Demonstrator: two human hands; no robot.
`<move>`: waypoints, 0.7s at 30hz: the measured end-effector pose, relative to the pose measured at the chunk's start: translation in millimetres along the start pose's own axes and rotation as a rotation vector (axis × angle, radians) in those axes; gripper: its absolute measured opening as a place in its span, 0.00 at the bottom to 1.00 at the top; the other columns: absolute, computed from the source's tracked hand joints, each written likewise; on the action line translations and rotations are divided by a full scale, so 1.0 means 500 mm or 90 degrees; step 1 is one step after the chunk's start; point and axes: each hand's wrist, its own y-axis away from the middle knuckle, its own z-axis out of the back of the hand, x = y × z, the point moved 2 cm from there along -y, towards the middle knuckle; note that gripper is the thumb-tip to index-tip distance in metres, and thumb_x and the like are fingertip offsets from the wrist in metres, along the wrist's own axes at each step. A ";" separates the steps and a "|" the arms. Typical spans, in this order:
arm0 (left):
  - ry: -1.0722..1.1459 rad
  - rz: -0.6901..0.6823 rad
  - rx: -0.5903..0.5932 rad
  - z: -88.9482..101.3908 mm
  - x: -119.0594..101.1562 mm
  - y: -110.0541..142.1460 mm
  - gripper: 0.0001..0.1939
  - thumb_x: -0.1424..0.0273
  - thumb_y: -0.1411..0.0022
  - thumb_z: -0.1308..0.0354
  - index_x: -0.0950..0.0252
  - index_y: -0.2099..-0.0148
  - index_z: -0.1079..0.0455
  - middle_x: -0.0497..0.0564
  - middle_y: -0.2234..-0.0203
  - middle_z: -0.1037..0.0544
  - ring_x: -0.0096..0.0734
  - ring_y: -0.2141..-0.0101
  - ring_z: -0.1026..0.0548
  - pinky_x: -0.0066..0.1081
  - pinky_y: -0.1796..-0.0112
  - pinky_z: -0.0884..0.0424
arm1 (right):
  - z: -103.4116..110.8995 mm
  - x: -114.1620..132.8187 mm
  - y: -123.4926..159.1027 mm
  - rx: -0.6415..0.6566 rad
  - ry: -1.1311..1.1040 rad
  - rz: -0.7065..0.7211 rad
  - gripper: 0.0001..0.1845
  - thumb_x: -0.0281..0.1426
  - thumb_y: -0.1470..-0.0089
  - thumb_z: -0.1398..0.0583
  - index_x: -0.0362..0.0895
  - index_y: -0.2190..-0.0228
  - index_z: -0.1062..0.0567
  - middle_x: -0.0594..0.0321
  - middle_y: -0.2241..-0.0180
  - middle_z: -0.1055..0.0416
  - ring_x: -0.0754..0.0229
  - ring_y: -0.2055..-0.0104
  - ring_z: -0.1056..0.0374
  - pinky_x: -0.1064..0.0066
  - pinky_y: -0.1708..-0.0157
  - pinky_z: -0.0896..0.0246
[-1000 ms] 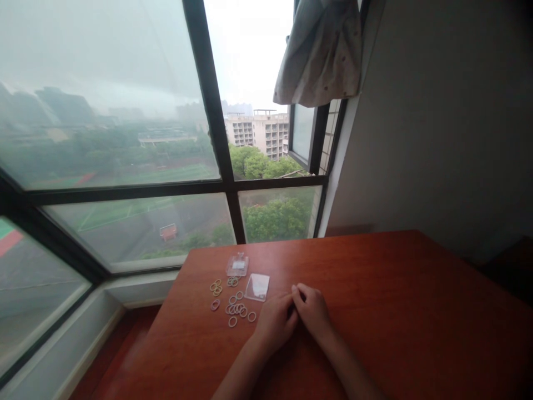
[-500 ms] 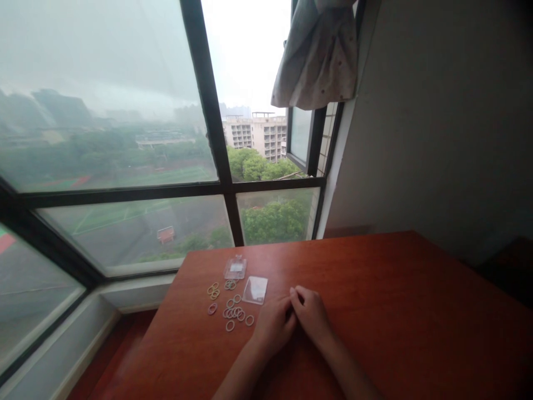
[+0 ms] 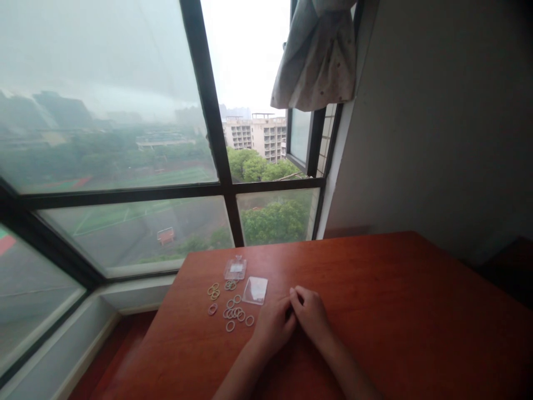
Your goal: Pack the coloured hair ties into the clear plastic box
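My left hand (image 3: 275, 323) and my right hand (image 3: 308, 311) meet at the fingertips over the table, both closed. Whatever lies between the fingers, if anything, is too small or hidden to name. Left of my left hand lie several pale rings (image 3: 235, 314), some overlapping, with one pale ring (image 3: 250, 320) apart from them. Yellowish rings (image 3: 214, 290), a pinkish ring pair (image 3: 212, 309) and greenish-grey rings (image 3: 230, 285) form smaller groups. A clear plastic lid or tray (image 3: 255, 290) is just beyond my left hand, and a clear plastic box (image 3: 235, 268) stands behind it.
The reddish-brown wooden table (image 3: 375, 289) reaches to the window wall. Dark window frames (image 3: 125, 195) stand at the back and left. A tied curtain (image 3: 318, 61) hangs at the open window sash, and a plain wall (image 3: 437, 128) rises on the right.
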 end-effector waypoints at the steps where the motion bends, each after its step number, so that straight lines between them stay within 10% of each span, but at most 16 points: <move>1: 0.000 0.003 -0.001 0.000 0.000 0.000 0.11 0.76 0.41 0.50 0.64 0.60 0.28 0.54 0.62 0.20 0.36 0.63 0.24 0.29 0.63 0.32 | 0.001 0.001 0.000 0.000 0.000 0.001 0.20 0.37 0.41 0.51 0.45 0.82 0.37 0.64 0.81 0.32 0.64 0.77 0.39 0.72 0.75 0.54; 21: 0.011 0.002 -0.005 0.002 -0.003 0.001 0.12 0.75 0.42 0.49 0.64 0.58 0.26 0.54 0.63 0.20 0.37 0.63 0.24 0.30 0.61 0.30 | 0.001 -0.002 -0.001 -0.004 -0.010 0.012 0.19 0.36 0.42 0.51 0.45 0.82 0.38 0.65 0.81 0.32 0.64 0.78 0.39 0.72 0.75 0.54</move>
